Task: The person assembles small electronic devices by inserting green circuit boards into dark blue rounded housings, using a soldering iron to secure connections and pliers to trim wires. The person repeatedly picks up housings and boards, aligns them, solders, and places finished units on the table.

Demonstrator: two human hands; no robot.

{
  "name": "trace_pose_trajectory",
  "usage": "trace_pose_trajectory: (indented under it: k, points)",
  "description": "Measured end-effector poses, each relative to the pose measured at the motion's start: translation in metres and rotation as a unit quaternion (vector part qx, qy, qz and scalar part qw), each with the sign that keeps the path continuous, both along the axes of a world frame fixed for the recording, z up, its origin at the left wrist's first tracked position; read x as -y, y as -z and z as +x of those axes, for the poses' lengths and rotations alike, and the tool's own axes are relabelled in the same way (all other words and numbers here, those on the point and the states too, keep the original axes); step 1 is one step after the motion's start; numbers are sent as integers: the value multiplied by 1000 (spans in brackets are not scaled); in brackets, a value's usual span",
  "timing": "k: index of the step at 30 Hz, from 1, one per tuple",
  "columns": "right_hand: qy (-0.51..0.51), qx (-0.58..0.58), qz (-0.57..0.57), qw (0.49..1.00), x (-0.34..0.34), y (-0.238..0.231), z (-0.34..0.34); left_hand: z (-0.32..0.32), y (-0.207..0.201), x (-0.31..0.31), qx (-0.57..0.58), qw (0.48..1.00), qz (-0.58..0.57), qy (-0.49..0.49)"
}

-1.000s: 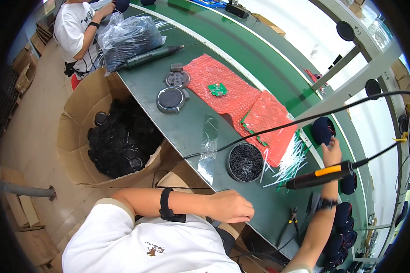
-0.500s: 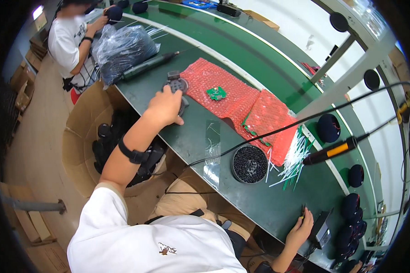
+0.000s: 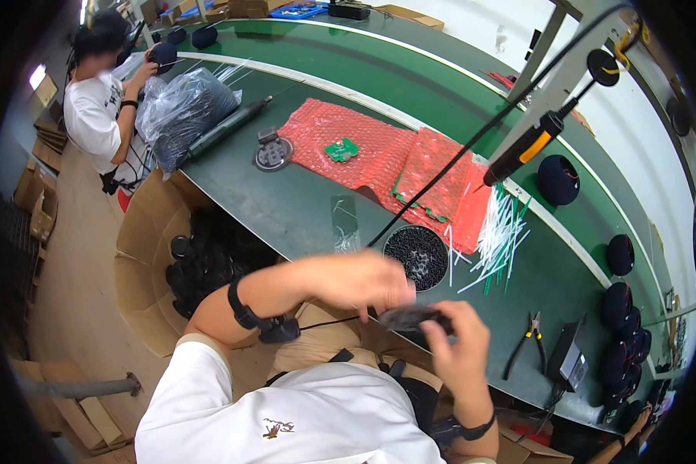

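In the lower middle of the frame, we hold a dark round part (image 3: 406, 318) in our right hand (image 3: 462, 344), thumb and fingers pinched on its right edge, just over the near edge of the table (image 3: 263, 209). Our left hand (image 3: 356, 280) is blurred just above and to the left of that part, its fingers bent down toward it; we cannot tell whether they touch it or how wide they stand.

At the lower right we have pliers (image 3: 531, 336) with dark and yellow handles, lying with their handles spread, and just beside them a black box (image 3: 572, 356). Near the middle, beyond our hands, stands a round tin (image 3: 446, 267) filled with small black pieces (image 3: 416, 254). To its right lie loose white and green strips (image 3: 496, 240), with a black and orange powered driver (image 3: 527, 151) hanging above them on its cable.

Farther up the frame, we see red bubble wrap (image 3: 309, 127) bearing a green circuit board (image 3: 342, 150); a second dark part (image 3: 273, 152) lies by its left end. At left, a carton (image 3: 143, 263) holds black pieces in a heap. At upper left, beyond a plastic bag (image 3: 185, 116), a co-worker (image 3: 93, 116) holds a dark ball (image 3: 162, 56).
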State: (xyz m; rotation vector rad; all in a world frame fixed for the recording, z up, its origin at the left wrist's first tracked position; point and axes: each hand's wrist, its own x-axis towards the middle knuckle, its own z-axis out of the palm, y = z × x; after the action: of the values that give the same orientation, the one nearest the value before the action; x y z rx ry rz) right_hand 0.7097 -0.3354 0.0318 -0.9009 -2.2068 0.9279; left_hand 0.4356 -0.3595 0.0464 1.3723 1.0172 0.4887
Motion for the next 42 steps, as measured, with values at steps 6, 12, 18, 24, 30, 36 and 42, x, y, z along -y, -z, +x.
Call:
trace_pose_trajectory:
  k: [6, 12, 18, 24, 30, 36, 42]
  points:
    - [261, -65, -192, 944, -12, 27, 71, -122, 37, -104, -524, 659, 340, -419]
    - [287, 101, 42, 952, -7, 49, 96, -155, 60, -127, -554, 687, 264, -389]
    - [307, 58, -53, 948, -1, 36, 87, -159, 70, -130, -458, 714, 320, -423]
    - [279, -67, -176, 942, 4, 39, 98, -114, 14, -72, -35, 824, 242, -511]
    - [174, -171, -278, 929, 13, 10, 85, -17, -2, 17, 171, 898, 152, -375]
    - [-10, -280, -462, 842, 3, -11, 50, 83, -9, 18, -30, 912, 350, -212]
    - [15, -235, -325, 916, 3, 14, 67, 113, 3, 1, 23, 937, 302, -176]
